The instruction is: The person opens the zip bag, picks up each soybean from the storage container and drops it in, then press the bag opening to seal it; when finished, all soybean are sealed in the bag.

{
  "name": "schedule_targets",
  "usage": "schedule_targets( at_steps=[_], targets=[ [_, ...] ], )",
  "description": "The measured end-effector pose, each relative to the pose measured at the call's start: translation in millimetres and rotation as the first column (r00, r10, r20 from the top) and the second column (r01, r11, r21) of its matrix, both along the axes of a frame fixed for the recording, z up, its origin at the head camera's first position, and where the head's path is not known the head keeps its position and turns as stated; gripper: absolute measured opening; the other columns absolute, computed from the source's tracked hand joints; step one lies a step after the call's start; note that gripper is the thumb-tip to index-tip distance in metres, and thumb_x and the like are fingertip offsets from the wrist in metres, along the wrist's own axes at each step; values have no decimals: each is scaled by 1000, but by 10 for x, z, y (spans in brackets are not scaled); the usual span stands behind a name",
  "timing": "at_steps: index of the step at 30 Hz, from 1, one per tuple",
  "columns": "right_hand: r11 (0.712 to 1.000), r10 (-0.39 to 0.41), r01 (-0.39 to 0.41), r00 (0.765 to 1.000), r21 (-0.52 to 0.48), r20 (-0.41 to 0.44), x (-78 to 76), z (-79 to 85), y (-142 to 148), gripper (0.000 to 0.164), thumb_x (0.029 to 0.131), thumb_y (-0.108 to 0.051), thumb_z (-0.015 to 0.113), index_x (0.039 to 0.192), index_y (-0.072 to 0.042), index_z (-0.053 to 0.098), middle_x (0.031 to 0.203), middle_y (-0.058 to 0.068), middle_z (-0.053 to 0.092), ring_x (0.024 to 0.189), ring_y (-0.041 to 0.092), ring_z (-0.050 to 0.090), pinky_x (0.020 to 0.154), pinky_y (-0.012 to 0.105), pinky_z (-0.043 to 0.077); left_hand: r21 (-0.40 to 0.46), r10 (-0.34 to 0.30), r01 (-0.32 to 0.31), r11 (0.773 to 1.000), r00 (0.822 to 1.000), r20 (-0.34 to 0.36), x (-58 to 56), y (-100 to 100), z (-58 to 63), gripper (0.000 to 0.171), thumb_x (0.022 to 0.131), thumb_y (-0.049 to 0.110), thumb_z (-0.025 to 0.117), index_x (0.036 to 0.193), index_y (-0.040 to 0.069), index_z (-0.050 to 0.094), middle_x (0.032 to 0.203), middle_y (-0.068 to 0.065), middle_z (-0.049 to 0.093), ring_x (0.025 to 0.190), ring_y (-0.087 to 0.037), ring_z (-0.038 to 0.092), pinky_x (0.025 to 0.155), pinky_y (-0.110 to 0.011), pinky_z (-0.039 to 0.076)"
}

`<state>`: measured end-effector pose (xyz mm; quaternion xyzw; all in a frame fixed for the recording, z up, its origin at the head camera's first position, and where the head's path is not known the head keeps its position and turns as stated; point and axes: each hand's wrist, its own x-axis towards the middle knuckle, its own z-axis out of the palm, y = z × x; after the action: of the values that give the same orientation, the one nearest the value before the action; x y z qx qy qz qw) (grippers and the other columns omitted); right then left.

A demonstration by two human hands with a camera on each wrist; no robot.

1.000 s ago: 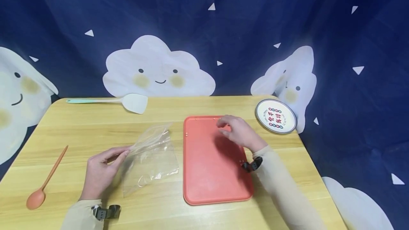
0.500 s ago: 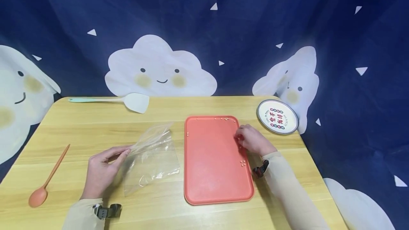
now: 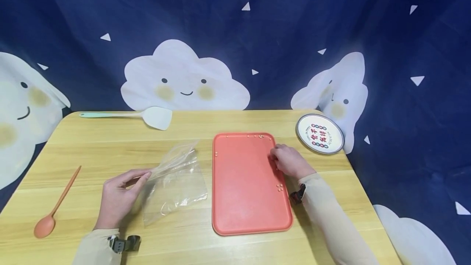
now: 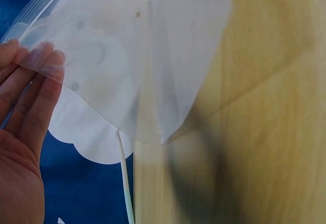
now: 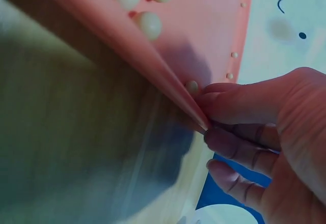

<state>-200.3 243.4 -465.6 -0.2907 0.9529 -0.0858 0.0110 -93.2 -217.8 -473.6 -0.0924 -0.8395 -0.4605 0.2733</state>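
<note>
Right hand point(image 3: 290, 162), shifted outward, pinches the red tray point(image 3: 243, 187) by its right edge; left hand point(image 3: 119, 194) pinches the zip bag point(image 3: 180, 185), seemingly propping it.

Table point(image 3: 184, 253): lt. wood grain, rounded far corners
Backdrop point(image 3: 279, 19): dk. blue cloth, behind tbl. & down both sides
Mid cloud point(image 3: 184, 68): wht., smiling, yel. cheeks, just behind tbl.
L cloud point(image 3: 11, 105): similar print, past tbl.'s L edge
R cloud point(image 3: 347, 79): creased, by tbl.'s far R corner
Triangles point(image 3: 246, 7): sm., wht., mostly above tbl.
Light: fairly even
</note>
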Motion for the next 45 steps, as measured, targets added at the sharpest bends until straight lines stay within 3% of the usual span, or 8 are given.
schedule_targets(
  at_steps=[5, 11, 19, 23, 27, 30, 36, 45],
  targets=[
    [998, -24, 25, 1000, -61, 18, 7, 12, -3, 10, 84, 0, 71, 88, -9, 69, 86, 2, 59, 81, 24, 61, 73, 39, 56, -2, -14, 14, 1000, 1000, -6, 0, 2, 33, 24, 74, -15, 78, 90, 3, 77, 88, -10, 74, 80, 9, 64, 73, -7, 53],
    [959, -4, 11, 1000, -285, 23, 5, 102, -65, 7, 86, -4, 74, 93, -7, 72, 85, -2, 61, 78, 17, 58, 70, 35, 54, 23, -38, 38, 999, 999, -1, -8, -10, 28, 26, 73, -18, 76, 91, 0, 76, 91, -16, 73, 80, 7, 64, 70, -8, 54],
    [807, 41, -11, 999, -590, 37, 27, 407, -449, 9, 89, -7, 73, 95, -14, 74, 87, -8, 62, 81, 10, 58, 68, 41, 56, 34, -64, 64, 997, 998, -11, -7, 12, 31, 28, 73, -20, 75, 93, 0, 76, 92, -15, 73, 82, 4, 65, 70, -9, 54],
    [719, 67, -23, 997, -695, 37, 37, 526, -819, 10, 89, -10, 73, 96, -17, 75, 88, -11, 63, 83, 8, 59, 67, 35, 56, 32, -73, 73, 997, 997, -18, -10, 21, 29, 28, 73, -20, 75, 92, 0, 76, 92, -15, 73, 82, 4, 66, 71, -10, 55],
    [672, 115, -14, 990, -741, 85, 66, 602, -1274, 12, 90, -9, 73, 98, -16, 75, 92, -11, 64, 85, 6, 59, 68, 30, 56, 39, -68, 69, 997, 998, -8, -13, 5, 1, 26, 74, -19, 75, 92, 0, 76, 91, -15, 73, 81, 3, 66, 70, -9, 55],
    [677, 168, -37, 980, -735, 106, 84, 613, -1617, 11, 91, -7, 71, 100, -12, 74, 95, -9, 63, 86, 5, 59, 72, 27, 57, 39, -59, 60, 997, 998, -8, -6, -27, -18, 27, 73, -20, 75, 92, -1, 76, 90, -16, 73, 81, 3, 66, 70, -9, 54],
    [739, 236, -102, 965, -666, 114, 122, 529, -2126, 9, 93, -9, 69, 101, -10, 72, 96, -10, 62, 86, -2, 57, 77, 14, 53, 43, -67, 68, 997, 998, -19, 13, -49, -18, 27, 73, -20, 75, 92, -1, 76, 91, -15, 73, 84, 3, 66, 74, -9, 54],
    [793, 281, -148, 949, -591, 140, 102, 408, -2376, 9, 94, -8, 67, 102, -10, 71, 99, -10, 60, 90, -4, 56, 82, 10, 50, 72, -67, 65, 995, 997, 29, 4, 17, 34, 24, 78, -14, 76, 95, 2, 77, 95, -15, 73, 86, 0, 67, 76, -11, 55]
  ],
)
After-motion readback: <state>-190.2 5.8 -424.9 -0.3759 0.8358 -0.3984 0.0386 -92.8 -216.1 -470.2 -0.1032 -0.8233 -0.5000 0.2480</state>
